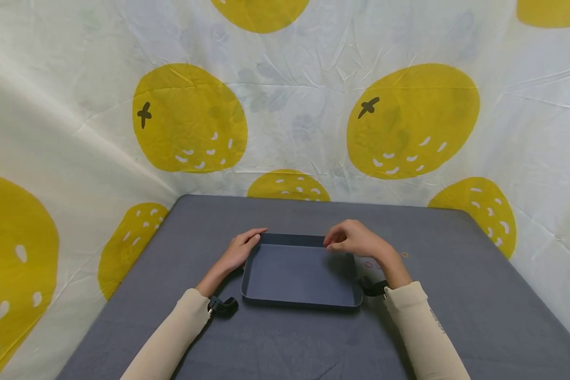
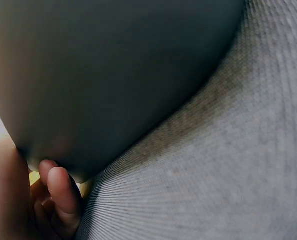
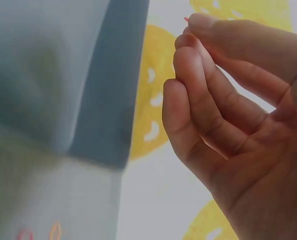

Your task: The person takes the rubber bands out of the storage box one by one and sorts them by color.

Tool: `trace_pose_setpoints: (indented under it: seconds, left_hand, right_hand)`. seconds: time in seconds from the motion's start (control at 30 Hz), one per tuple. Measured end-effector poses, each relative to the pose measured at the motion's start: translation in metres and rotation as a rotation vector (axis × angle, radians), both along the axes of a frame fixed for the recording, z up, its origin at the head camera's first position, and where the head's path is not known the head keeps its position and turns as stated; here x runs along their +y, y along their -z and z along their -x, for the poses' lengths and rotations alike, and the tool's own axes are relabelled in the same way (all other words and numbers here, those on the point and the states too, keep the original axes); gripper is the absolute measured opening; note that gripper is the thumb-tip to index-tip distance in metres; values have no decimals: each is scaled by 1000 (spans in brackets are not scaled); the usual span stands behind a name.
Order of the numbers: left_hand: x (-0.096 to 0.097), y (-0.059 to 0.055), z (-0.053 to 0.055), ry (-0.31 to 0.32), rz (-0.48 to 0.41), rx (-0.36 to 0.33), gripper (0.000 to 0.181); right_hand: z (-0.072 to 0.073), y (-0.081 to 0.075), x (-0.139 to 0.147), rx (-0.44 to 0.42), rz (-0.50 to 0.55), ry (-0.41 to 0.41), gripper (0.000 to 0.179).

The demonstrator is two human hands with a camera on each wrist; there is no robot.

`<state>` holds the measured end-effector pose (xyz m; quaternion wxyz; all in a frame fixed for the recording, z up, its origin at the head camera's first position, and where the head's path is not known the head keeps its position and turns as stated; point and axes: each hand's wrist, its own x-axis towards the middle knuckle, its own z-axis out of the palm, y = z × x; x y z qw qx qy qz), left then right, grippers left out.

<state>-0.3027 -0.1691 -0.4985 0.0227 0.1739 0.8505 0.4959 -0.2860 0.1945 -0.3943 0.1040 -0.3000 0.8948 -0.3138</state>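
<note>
A shallow dark blue-grey tray (image 1: 294,277) lies on the table between my hands. My left hand (image 1: 239,249) grips its far left corner, thumb by the rim and fingers around the outside. In the left wrist view, curled fingertips (image 2: 62,190) show at the tray's edge. My right hand (image 1: 356,240) is raised over the tray's far right corner. Its thumb and forefinger pinch a red rubber band (image 3: 186,19), of which only a tiny tip shows; the rest is hidden by the fingers. The other fingers are bent and hold nothing.
Beside the tray's right side, partly behind my right wrist, lie small red rubber bands (image 1: 368,264) and an orange one (image 1: 405,255). The grey cloth-covered table (image 1: 275,343) ends at a white curtain (image 1: 294,132) with yellow fruit prints.
</note>
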Motion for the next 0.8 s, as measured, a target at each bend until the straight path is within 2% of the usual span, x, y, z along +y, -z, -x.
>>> trace_pose_setpoints:
  seconds: [0.3,0.6,0.8]
  left_hand:
    - [0,0,-1,5,-4,-7,45]
    - [0,0,-2,-11,0,-16,43]
    - [0,-2,-2,-2,-5,-21,44]
  right_hand:
    - [-5,-3,43,3,-3,73,16]
    - [-9,1,93,20,-39,169,18]
    - [-14,3,120,-31,-29,190,20]
